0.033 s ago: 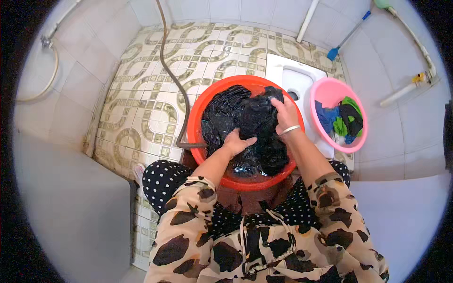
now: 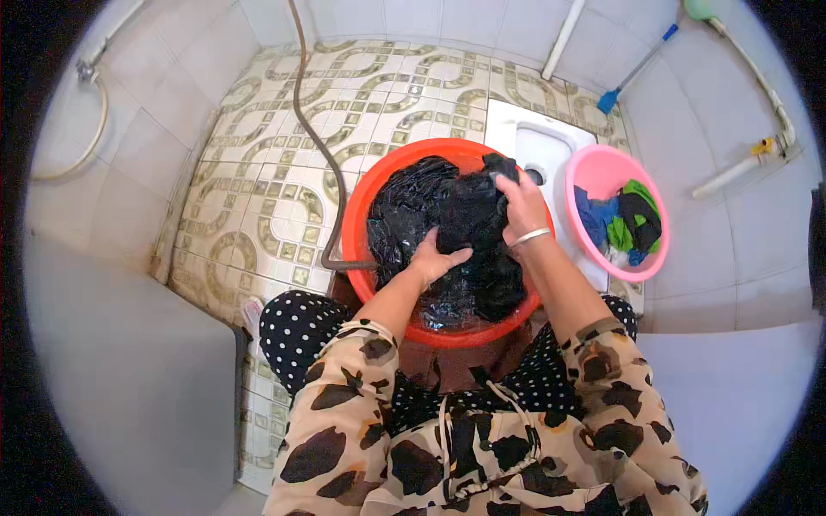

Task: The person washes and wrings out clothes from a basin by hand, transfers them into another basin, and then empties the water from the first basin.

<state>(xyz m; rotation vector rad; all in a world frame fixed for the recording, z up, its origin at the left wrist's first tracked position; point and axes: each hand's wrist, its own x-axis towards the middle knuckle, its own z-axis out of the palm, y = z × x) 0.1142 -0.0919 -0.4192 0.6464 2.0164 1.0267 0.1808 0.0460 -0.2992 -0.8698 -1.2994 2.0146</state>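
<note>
Hose (image 2: 341,193) hung over left rim of red tub (image 2: 354,225). In tub, wet black cloth (image 2: 471,206) lay under and between my hands, spreading left and beyond them. Left hand (image 2: 433,261) sat on it, thumb spread, fingertips sunk; couldn't tell if gripping. Right hand (image 2: 525,213), apart from left, clasped cloth's right side. Pink basin (image 2: 602,168) of clothes (image 2: 618,232) stood farther right.
</note>
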